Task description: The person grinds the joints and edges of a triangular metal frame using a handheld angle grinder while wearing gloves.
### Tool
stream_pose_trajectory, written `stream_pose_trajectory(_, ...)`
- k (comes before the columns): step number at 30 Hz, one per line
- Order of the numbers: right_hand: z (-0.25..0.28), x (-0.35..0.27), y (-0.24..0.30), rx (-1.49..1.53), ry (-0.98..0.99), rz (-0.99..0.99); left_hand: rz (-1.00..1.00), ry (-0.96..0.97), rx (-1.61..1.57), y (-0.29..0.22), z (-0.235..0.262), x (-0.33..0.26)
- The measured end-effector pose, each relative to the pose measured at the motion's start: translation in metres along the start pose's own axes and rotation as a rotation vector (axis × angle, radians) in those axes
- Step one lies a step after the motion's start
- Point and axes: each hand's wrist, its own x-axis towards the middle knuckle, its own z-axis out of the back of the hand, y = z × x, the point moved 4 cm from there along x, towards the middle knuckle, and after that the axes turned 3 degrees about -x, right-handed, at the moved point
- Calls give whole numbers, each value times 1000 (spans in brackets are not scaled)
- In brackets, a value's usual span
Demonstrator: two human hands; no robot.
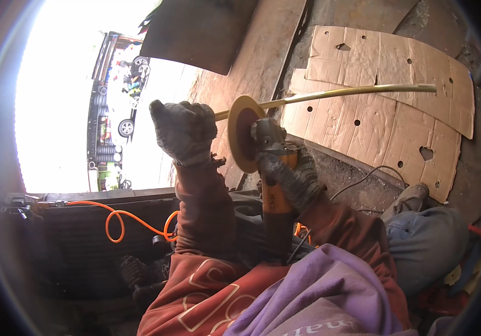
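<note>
My left hand (184, 130), in a grey knit glove, is closed around the near end of a long yellowish metal rod (358, 91) that runs away to the right over the cardboard. My right hand (292, 178), also gloved, grips the orange body of an angle grinder (274, 173). The grinder's round yellow-rimmed disc (244, 140) stands upright just right of my left hand, close to the rod. Whether the disc touches the rod is unclear.
Flattened cardboard sheets (397, 106) with holes lie on the dirty floor at right. An orange cable (121, 219) loops across a dark metal bench at lower left. My bent knee in jeans (426, 241) and shoe (405, 200) sit at right. A bright street with parked vehicles lies beyond.
</note>
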Motion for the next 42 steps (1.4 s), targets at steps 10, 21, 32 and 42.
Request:
stream_pose_trajectory(10, 20, 9, -12, 59, -64, -75, -26, -282, -147, 2, 1, -6)
stream_pose_trajectory(21, 36, 14, -9, -17, -116, -181, -73, -15, 76, -3, 4, -10)
stream_pose_trajectory(32, 41, 16, -6, -71, -127, -167, -79, 81, 90, -4, 12, -13)
stream_pose_trajectory(42, 24, 12, -13, 33, -55, -127, -23, -96, 56, -4, 20, -16)
